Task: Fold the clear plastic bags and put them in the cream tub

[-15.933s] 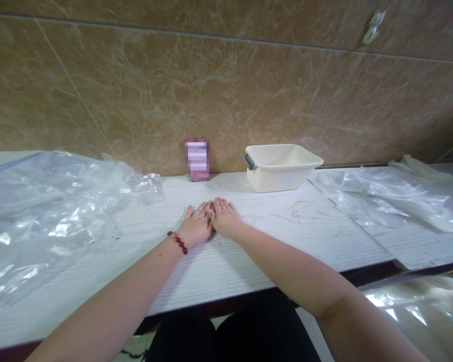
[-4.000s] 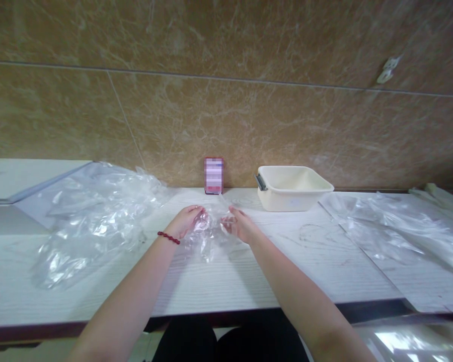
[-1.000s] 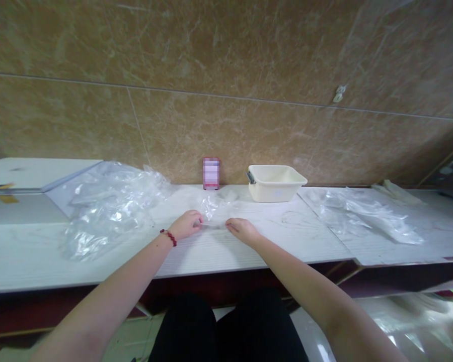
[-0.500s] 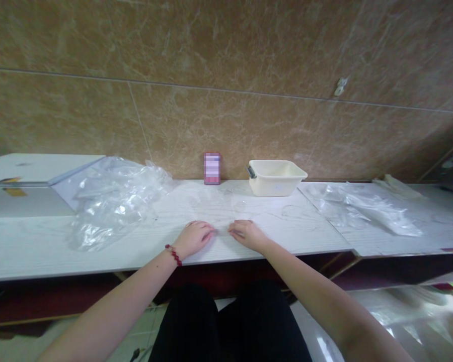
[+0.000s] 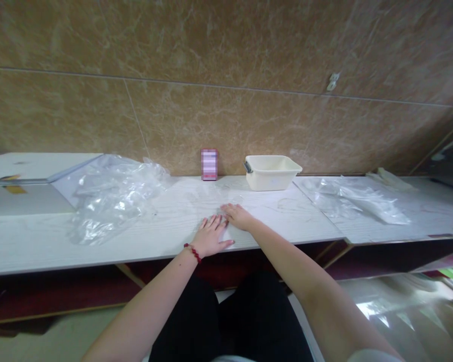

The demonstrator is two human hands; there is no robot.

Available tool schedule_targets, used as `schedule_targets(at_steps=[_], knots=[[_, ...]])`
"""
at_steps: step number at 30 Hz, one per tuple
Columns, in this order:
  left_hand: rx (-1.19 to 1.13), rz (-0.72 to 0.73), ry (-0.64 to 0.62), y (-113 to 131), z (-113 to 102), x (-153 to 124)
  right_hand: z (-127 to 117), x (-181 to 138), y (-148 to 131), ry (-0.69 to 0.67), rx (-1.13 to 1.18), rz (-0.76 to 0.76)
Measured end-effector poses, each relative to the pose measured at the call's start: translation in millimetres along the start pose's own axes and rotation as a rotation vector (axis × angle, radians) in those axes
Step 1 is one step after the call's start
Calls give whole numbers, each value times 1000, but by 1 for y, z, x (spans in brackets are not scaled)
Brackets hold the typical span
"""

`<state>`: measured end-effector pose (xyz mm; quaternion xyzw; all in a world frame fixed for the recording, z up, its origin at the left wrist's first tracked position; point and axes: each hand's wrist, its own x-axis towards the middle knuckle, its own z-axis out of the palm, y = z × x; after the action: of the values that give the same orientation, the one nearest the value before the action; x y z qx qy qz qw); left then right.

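The left hand (image 5: 211, 238) lies palm down with fingers spread, close to the front edge of the white, wood-grained table (image 5: 169, 236); the right hand (image 5: 239, 217) is also palm down, fingers extended, just beside it. Near the middle of the frame, above the fingertips, thin clear film (image 5: 230, 186) lies flat, its outline hard to make out. Tabletop stretches sideways between crumpled, glossy plastic (image 5: 115, 201) at left and the smooth, slope-sided cream tub (image 5: 270, 181) near the veined brown wall (image 5: 226, 120).
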<state>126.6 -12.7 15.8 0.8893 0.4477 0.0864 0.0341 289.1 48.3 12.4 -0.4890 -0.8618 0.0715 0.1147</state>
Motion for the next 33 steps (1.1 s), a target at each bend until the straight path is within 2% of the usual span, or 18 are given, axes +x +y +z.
schedule_targets(at_steps=[4, 8, 11, 19, 33], knots=[[21, 17, 0, 2, -2, -6, -1, -1, 15, 26, -40, 242], [55, 73, 8, 7, 0, -9, -1, -1, 29, 185, -106, 590], [70, 81, 5, 8, 2, -8, -1, 2, 37, 285, -115, 730], [68, 64, 25, 13, 0, -8, -4, 15, 46, 453, -18, 791], [59, 79, 59, 11, 6, -7, -2, 24, 54, 459, -5, 792]])
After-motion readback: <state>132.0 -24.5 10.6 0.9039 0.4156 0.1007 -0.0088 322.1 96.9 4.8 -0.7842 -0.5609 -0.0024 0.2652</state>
